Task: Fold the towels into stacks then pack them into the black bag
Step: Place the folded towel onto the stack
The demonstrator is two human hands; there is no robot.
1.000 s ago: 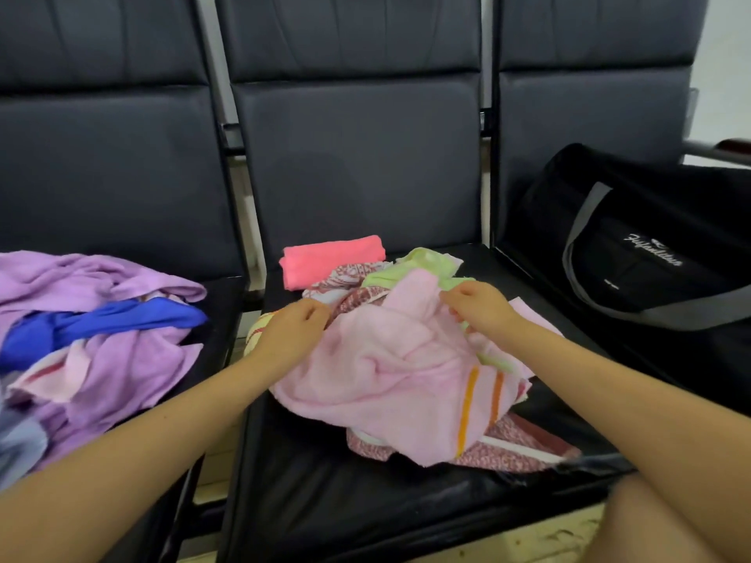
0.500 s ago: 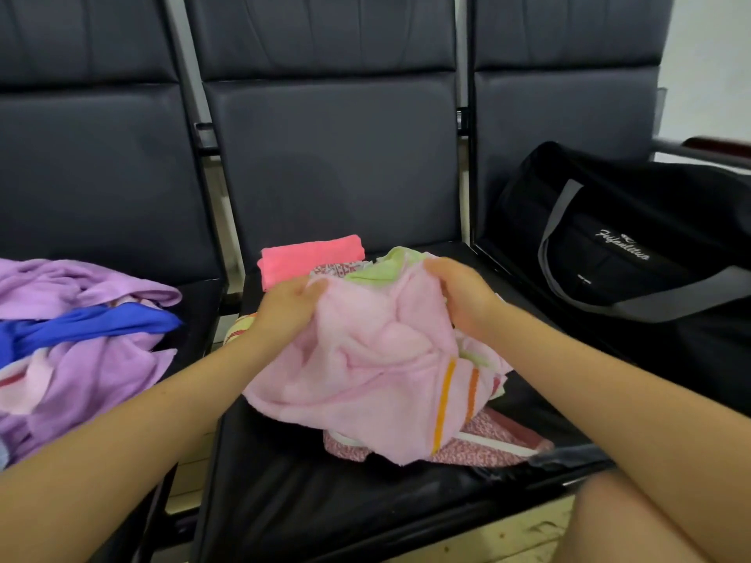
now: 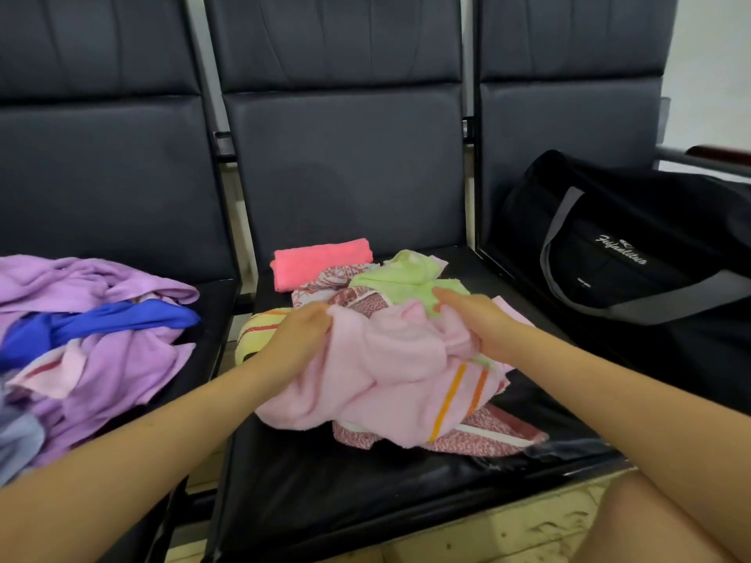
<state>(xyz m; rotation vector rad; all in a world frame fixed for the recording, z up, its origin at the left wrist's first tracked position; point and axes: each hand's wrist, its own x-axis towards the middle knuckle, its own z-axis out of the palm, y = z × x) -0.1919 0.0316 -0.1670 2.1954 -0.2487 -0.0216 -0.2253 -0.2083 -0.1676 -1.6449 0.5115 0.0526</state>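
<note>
Now both hands are lower on the pile than half a second ago, when they held the pink towel's [image 3: 390, 371] top edge raised toward the seat back. The left hand [image 3: 300, 339] grips a bunched fold at the towel's left side, fingers curled into the cloth. The right hand [image 3: 479, 323] holds the towel's right side, its fingers stretched forward over the green towel [image 3: 402, 278] while the thumb tucks into the pink folds. The towel itself has sunk and crumpled; its orange stripes hang toward the front of the middle seat [image 3: 325, 489], draped over a red patterned towel [image 3: 483, 436]. A yellow striped towel [image 3: 256, 331] shows under the left wrist.

Behind the pile, the folded coral towel [image 3: 321, 262] lies where it lay before, against the seat back. On the left seat the loose heap of purple towels [image 3: 101, 351] with a blue towel [image 3: 118, 323] across it is unchanged. The black bag [image 3: 634, 253] sits on the right seat, well apart from the hands, its grey strap looping over the front. The view has shifted slightly rightward, so more of the left heap shows again.
</note>
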